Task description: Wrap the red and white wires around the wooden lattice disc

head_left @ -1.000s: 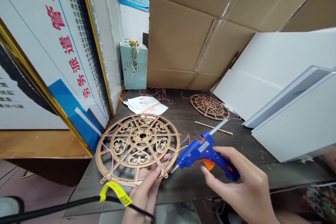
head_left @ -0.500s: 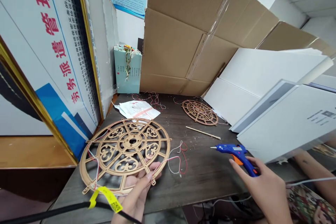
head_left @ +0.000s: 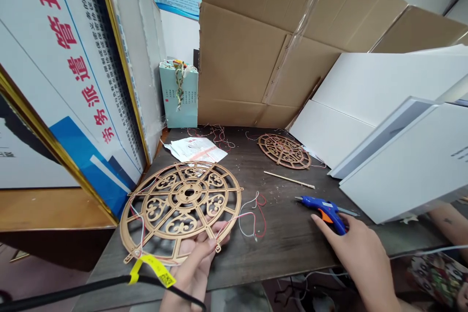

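My left hand [head_left: 199, 261] holds a round openwork wooden panel [head_left: 197, 195] by its near rim, thumb on top and fingers beneath. The panel is tilted above the table and has scroll cutouts. Thin red and white wires run along its rim, and a loose loop [head_left: 255, 214] hangs off its right side. At the right, my right hand [head_left: 363, 253] is around the handle of a blue glue gun [head_left: 325, 206] with an orange trigger. Its nozzle points left, and a glue stick [head_left: 350, 211] shows at its back. Some of that hand's fingers are hidden.
A second wooden panel [head_left: 283, 151] lies farther back on the dark table [head_left: 234, 273], near a thin stick [head_left: 288, 180] and a white packet [head_left: 197, 148]. Cardboard [head_left: 241, 68] stands behind, white boards [head_left: 409, 156] at right. A black cable [head_left: 73, 290] crosses the lower left. Another person's arm [head_left: 448, 222] shows.
The view has shifted slightly. The glue gun has turned a little and sits lower at the table, its glue stick now showing behind. The left hand keeps its hold on the panel.
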The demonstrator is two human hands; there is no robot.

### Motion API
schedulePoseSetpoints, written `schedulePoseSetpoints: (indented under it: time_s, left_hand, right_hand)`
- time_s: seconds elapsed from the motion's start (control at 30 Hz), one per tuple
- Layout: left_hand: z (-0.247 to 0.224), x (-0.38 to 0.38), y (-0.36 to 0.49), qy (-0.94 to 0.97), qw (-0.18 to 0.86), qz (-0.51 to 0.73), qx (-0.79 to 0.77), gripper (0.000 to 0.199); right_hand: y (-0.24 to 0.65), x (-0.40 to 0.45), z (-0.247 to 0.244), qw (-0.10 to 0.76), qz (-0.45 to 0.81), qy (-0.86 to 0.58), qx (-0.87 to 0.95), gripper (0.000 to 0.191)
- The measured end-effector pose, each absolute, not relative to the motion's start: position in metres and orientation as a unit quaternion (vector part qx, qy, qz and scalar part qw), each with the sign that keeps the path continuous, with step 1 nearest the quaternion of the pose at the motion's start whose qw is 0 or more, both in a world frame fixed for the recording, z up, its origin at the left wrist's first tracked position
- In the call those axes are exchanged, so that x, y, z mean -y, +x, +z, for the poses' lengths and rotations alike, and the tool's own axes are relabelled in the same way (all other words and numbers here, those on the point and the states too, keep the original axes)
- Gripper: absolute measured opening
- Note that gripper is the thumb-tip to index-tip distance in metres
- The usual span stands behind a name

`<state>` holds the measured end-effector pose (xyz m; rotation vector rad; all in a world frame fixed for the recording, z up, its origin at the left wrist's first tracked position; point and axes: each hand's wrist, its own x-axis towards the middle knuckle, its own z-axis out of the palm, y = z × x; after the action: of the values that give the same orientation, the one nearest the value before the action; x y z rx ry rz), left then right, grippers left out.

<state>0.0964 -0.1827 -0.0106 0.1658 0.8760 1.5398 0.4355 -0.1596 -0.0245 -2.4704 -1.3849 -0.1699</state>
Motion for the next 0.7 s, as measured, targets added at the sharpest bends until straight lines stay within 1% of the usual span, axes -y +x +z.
schedulePoseSetpoints:
  time_s: [0.07,0.1,0.17,0.23,0.3,0.33,0.37,0.47,0.57,0.7]
  left_hand:
    - [-0.011,0.183,0.096,0.077,0.635,0.668,-0.381,0.045]
    - [-0.012,0.183,0.095,0.080,0.638,0.666,-0.379,0.044]
    - [-0.011,0.184,0.094,0.086,0.644,0.661,-0.376,0.041]
    - [-0.010,0.184,0.094,0.086,0.643,0.662,-0.375,0.038]
    - [-0.009,0.185,0.094,0.086,0.640,0.663,-0.378,0.036]
    - [-0.009,0.185,0.094,0.087,0.639,0.663,-0.380,0.036]
    - [-0.008,0.185,0.094,0.090,0.639,0.662,-0.381,0.037]
    - [-0.010,0.184,0.094,0.100,0.645,0.656,-0.379,0.042]
    - [-0.015,0.184,0.094,0.100,0.645,0.656,-0.379,0.051]
    - [-0.021,0.185,0.096,0.081,0.652,0.663,-0.359,0.057]
  right_hand:
    - [0.425,0.164,-0.021,0.216,-0.138,-0.827,0.500,0.086]
    - [0.417,0.167,-0.018,0.260,-0.174,-0.799,0.513,0.081]
    - [0.394,0.172,-0.009,0.348,-0.202,-0.730,0.553,0.063]
    - [0.367,0.177,0.002,0.408,-0.183,-0.655,0.610,0.038]
    - [0.340,0.180,0.014,0.434,-0.152,-0.580,0.673,0.019]
    - [0.326,0.181,0.019,0.440,-0.129,-0.541,0.705,0.012]
    - [0.314,0.181,0.023,0.442,-0.102,-0.500,0.738,0.008]
    - [0.282,0.177,0.035,0.426,-0.005,-0.383,0.820,0.019]
    - [0.258,0.169,0.043,0.384,0.056,-0.318,0.865,0.029]
    - [0.243,0.160,0.048,0.330,0.066,-0.274,0.901,0.027]
